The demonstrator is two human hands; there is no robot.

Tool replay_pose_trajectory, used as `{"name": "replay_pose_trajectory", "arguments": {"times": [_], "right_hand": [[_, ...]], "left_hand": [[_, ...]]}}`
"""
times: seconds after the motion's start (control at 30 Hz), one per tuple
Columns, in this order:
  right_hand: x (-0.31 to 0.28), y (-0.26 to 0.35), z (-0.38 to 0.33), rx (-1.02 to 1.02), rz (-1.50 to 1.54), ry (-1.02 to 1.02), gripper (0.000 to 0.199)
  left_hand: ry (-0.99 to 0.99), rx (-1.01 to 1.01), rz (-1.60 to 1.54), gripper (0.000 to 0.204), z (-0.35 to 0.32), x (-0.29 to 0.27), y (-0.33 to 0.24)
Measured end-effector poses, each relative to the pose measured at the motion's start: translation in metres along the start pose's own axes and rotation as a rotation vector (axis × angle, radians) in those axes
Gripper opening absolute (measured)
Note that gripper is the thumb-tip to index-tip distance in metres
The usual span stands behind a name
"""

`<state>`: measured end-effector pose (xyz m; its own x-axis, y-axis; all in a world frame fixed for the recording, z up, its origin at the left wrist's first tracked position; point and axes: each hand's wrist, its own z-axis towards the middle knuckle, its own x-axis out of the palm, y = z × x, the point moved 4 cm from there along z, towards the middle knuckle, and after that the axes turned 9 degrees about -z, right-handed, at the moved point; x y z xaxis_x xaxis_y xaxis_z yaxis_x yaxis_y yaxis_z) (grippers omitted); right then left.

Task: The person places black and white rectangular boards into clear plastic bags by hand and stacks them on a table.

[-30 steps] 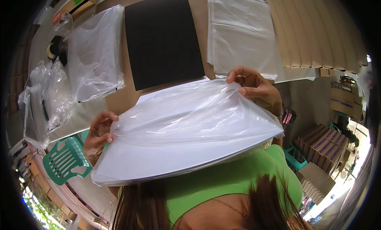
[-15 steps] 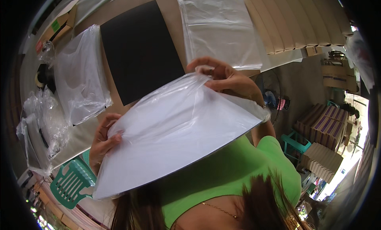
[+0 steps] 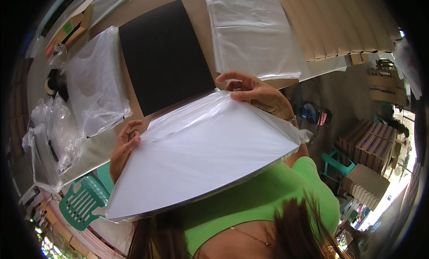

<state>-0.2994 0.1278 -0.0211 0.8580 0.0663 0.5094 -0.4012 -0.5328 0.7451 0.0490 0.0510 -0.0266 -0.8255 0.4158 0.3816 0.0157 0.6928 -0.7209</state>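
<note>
Head camera, looking down: a person in a green top holds a large white board [image 3: 201, 156] sleeved in a clear plastic bag [image 3: 214, 111], tilted in front of the chest, above the near edge of a brown table [image 3: 199, 18]. The left hand [image 3: 124, 145] grips the board's left edge, fingers curled closed around it. The right hand [image 3: 254, 91] pinches the bag's open mouth at the board's top corner, thumb and fingers pressed together on the plastic. On the table just beyond lies a black sheet [image 3: 163, 56]. A stack of clear bags [image 3: 252, 33] sits to its right, more clear bags [image 3: 96, 85] to its left. A green plastic chair [image 3: 87, 201] stands at lower left.
</note>
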Motion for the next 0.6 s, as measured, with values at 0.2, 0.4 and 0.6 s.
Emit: {"name": "replay_pose_trajectory", "arguments": {"times": [0.2, 0.4, 0.6], "right_hand": [[-0.031, -0.034, 0.017, 0.046, 0.027, -0.064, 0.054], [-0.040, -0.055, 0.028, 0.022, 0.240, -0.209, 0.054], [-0.052, -0.072, 0.035, 0.064, 0.238, -0.219, 0.050]], "left_hand": [[-0.155, 0.028, -0.231, 0.040, 0.019, -0.040, 0.057], [-0.269, 0.095, -0.303, 0.037, 0.034, -0.049, 0.077], [-0.348, 0.257, -0.305, 0.032, 0.042, -0.073, 0.096]]}}
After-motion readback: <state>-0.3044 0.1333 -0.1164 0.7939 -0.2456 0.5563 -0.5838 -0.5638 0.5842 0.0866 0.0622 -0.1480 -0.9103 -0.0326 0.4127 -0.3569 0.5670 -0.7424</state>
